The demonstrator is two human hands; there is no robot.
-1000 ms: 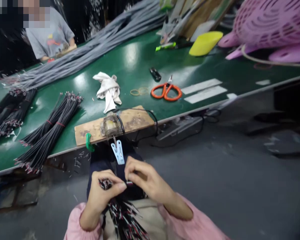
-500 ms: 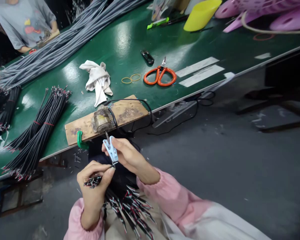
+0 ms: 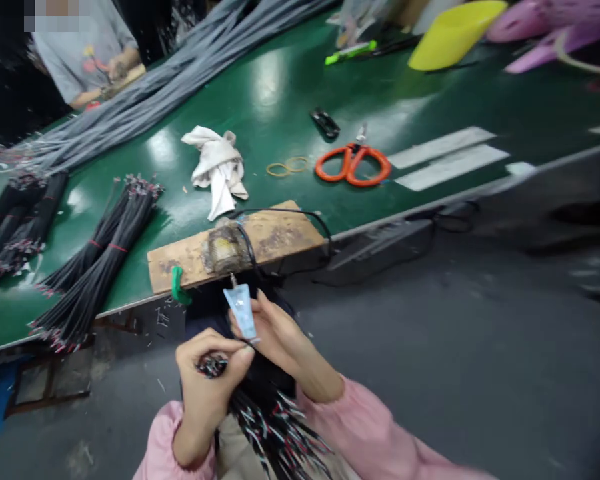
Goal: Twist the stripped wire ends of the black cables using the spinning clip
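My left hand point(image 3: 213, 373) is closed around a bundle of thin black cables point(image 3: 275, 420) whose stripped ends show red and white wires. Its thumb and forefinger pinch one cable end just below a light blue clothespin point(image 3: 241, 312). That clothespin is blurred and hangs from the short metal shaft of a small tape-wrapped motor point(image 3: 225, 247). Close beside the clothespin is my right hand point(image 3: 280, 340), its fingers apart and partly behind it; whether they touch it is hard to see.
The motor sits on a wooden board point(image 3: 290, 230) at the green table's edge, with a green clamp point(image 3: 179, 285) near it. Orange-handled scissors point(image 3: 353, 165), a white cloth point(image 3: 217, 167) and tied cable bundles point(image 3: 105, 260) lie on the table. Across it, a person point(image 3: 85, 53) works beside long grey cables point(image 3: 180, 73).
The view has shifted, so everything sits further right. My right fingers have loosened from the clothespin, which now looks wider and blurred. The left hand keeps its hold on the cables.
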